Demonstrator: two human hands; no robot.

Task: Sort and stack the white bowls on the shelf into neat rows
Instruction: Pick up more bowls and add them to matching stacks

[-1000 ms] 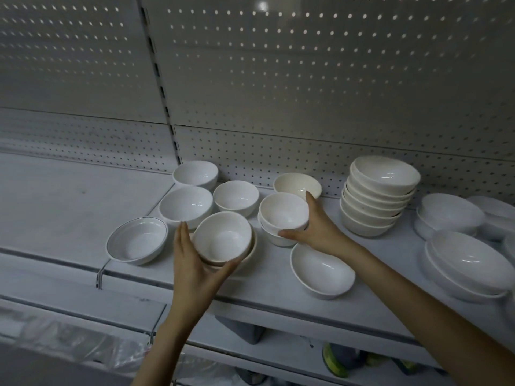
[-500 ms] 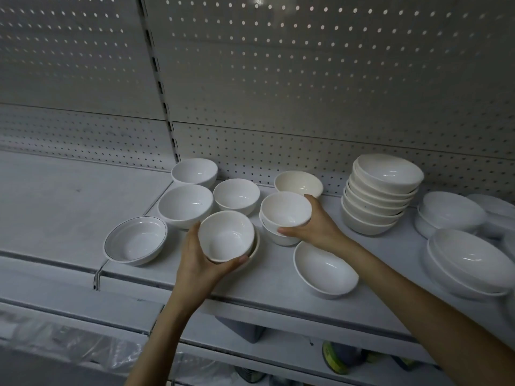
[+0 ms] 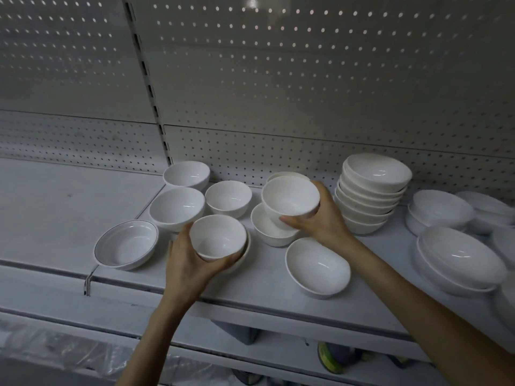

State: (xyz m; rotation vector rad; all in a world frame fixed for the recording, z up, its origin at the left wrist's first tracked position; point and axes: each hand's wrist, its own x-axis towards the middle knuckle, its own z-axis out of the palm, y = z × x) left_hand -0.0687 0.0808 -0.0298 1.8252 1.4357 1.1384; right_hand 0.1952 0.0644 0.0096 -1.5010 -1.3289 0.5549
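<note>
My left hand grips a small white bowl, raised a little and tilted over a cream bowl that stays on the shelf. My right hand grips another small white bowl, lifted and tilted above the bowl it was nested in. Three more small bowls stand behind at the left: one at the back, one in front of it and one to the right. A cream bowl peeks out behind the lifted one.
A shallow rimmed dish sits at the left near the shelf's front edge. An oval bowl lies right of centre. A tall stack of oval bowls stands at the back, with wider bowls further right. A pegboard wall backs the shelf.
My right hand has lifted its bowl up out of the one beneath it. My left hand has raised its bowl slightly off the cream bowl.
</note>
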